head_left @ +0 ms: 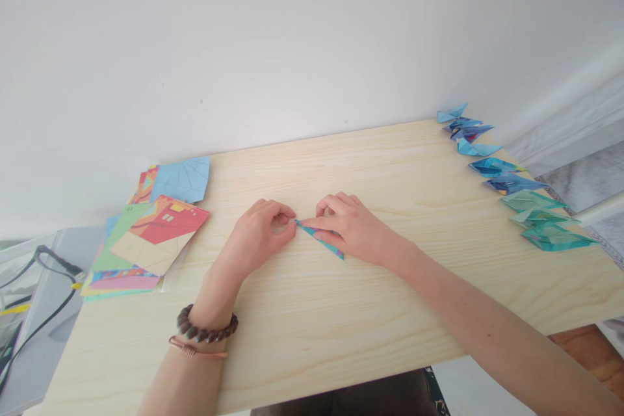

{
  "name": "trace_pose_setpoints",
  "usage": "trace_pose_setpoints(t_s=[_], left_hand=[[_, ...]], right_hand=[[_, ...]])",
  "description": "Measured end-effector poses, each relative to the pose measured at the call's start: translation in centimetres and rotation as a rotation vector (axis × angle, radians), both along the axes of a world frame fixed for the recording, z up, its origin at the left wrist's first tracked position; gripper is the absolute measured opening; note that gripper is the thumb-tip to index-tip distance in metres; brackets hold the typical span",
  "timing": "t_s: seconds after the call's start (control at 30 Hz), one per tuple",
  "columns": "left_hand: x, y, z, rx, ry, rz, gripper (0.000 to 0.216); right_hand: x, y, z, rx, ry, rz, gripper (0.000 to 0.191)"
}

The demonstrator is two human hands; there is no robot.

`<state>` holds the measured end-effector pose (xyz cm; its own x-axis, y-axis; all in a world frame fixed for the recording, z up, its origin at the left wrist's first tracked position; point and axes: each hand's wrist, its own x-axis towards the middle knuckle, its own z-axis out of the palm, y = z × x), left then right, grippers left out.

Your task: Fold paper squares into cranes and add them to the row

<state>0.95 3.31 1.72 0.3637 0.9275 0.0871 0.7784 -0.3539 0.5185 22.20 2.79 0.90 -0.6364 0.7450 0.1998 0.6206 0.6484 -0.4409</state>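
A narrow folded origami paper [327, 244], teal with purple spots, lies slanted on the wooden table between my hands. My left hand [266, 232] pinches its pointed upper-left tip between thumb and forefinger. Along its upper side, my right hand [351, 229] holds it with the thumb and stretched forefinger, the other fingers curled. Part of the paper is hidden under the right hand. The lower end of the paper sticks out free below the right fingers.
Several folded paper figures [517, 183] in blue and green stand in a row along the table's right edge. Loose printed sheets [168, 227] are piled at the left. Cables [58, 266] lie on a grey surface beyond the left edge. A white wall [292, 45] borders the table's back.
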Motion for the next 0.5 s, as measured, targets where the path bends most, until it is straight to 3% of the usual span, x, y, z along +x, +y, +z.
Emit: trace_pose_setpoints(t_s=[0.27, 0.5], left_hand=[[-0.14, -0.03, 0.13, -0.035, -0.002, -0.022, 0.016], [-0.18, -0.11, 0.91, -0.111, -0.027, -0.120, 0.015]], right_hand=[[-0.07, -0.07, 0.40, -0.245, 0.168, -0.091, 0.034], [0.00, -0.10, 0.89, -0.339, 0.245, -0.075, 0.016]])
